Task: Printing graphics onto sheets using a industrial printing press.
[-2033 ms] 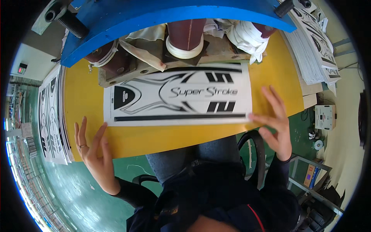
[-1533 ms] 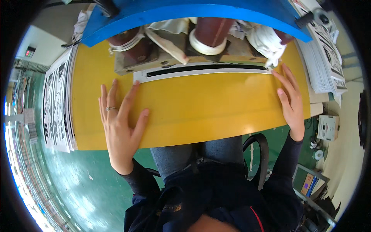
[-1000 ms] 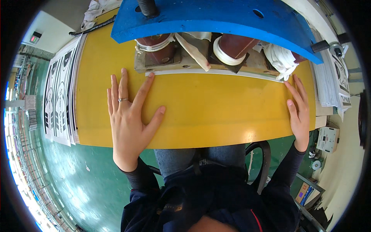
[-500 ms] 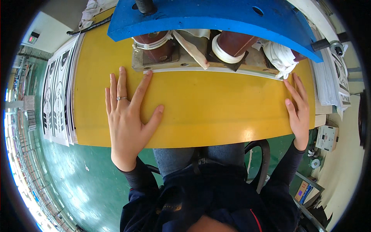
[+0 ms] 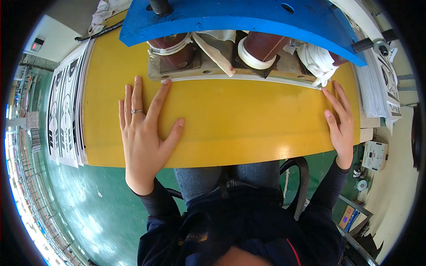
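My left hand (image 5: 146, 139), a ring on one finger, lies open on the yellow work surface (image 5: 222, 119). Its index fingertip touches the left end of a thin white strip of sheet (image 5: 242, 77) along the front of a metal press block (image 5: 206, 64); the rest of the sheet is hidden beneath. At the strip's right end rests the index fingertip of my right hand (image 5: 339, 126), fingers apart and holding nothing. Above the block are dark red cylinders (image 5: 262, 44) with white wrappings and cloths (image 5: 313, 62), under a blue plate (image 5: 239, 20).
Printed sheets (image 5: 64, 106) are piled at the left edge, and a thick paper stack (image 5: 372, 88) sits at the right. A black hose (image 5: 100, 33) runs behind on the left. A chair armrest (image 5: 299, 177) and a white box (image 5: 374, 156) are below to the right.
Since two seconds ago the printed sheet has moved forward under the press, leaving a narrow edge visible. Both hands moved forward with it; in the last second they barely moved.
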{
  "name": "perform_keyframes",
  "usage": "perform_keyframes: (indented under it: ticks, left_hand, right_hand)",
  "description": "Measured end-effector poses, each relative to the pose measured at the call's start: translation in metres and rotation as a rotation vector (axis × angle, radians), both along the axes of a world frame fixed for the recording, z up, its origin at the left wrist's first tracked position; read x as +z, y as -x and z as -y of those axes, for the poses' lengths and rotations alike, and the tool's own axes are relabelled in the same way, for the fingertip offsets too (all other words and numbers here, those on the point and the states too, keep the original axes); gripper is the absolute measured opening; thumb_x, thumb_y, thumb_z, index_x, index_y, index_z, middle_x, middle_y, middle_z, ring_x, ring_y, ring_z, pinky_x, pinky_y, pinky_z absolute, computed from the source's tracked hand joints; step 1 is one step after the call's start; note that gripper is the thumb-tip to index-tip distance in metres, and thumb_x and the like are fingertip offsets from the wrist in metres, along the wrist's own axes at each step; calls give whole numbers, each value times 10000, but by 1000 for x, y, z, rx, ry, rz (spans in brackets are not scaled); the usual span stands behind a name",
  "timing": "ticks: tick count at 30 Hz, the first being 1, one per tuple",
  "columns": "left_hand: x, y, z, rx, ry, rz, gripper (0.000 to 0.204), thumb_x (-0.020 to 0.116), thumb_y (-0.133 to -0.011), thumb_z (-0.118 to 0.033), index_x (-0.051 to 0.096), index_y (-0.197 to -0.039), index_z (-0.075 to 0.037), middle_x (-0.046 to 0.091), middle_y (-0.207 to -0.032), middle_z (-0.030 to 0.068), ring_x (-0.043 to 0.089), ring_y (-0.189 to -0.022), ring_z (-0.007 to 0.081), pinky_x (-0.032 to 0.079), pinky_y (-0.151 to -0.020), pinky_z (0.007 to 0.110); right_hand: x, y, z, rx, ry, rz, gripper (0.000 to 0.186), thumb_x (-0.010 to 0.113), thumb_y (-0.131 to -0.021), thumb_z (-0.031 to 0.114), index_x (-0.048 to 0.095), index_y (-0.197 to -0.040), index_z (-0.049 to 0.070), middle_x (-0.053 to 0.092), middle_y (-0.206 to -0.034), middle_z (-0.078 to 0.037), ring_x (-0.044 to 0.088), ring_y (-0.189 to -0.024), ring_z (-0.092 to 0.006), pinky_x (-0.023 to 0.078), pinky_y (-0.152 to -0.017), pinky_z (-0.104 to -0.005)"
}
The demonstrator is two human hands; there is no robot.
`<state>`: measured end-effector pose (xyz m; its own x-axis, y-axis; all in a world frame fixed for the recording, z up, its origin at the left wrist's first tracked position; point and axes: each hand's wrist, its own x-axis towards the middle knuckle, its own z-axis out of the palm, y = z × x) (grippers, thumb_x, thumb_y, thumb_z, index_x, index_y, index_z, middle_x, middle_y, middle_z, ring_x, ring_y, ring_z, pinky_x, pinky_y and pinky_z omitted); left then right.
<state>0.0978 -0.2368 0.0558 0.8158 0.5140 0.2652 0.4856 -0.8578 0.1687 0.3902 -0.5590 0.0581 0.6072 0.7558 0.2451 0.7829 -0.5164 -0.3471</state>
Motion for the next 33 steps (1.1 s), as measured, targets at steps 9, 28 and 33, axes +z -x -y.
perform_keyframes:
  ticks: [9,28,33]
  left_hand:
    - [1,-2,0,-25,4,-17,649,643,-892,-370,524,-1518,-247,336,-1629,237,317,-1500,440,223,-1227,542]
    - [-6,0,-3,-4,2,-6,669,636,-854,-349,536,-1512,-278,357,-1642,168,324,-1516,397,218,-1236,558]
    - [-6,0,-3,2,7,-11,676,637,-849,-354,536,-1512,-274,351,-1644,172,325,-1516,398,216,-1236,560]
  right_hand:
    - [2,1,2,-3,-23,19,446,608,-983,318,647,-1390,141,482,-1538,-216,408,-1457,-401,325,-1183,-477]
    - [0,3,-1,-32,-80,-11,394,654,-967,323,669,-1334,180,496,-1509,-211,420,-1435,-413,341,-1175,-489]
    - [0,5,-2,-37,-77,-20,392,651,-969,326,668,-1332,178,492,-1513,-208,412,-1439,-412,341,-1175,-490]
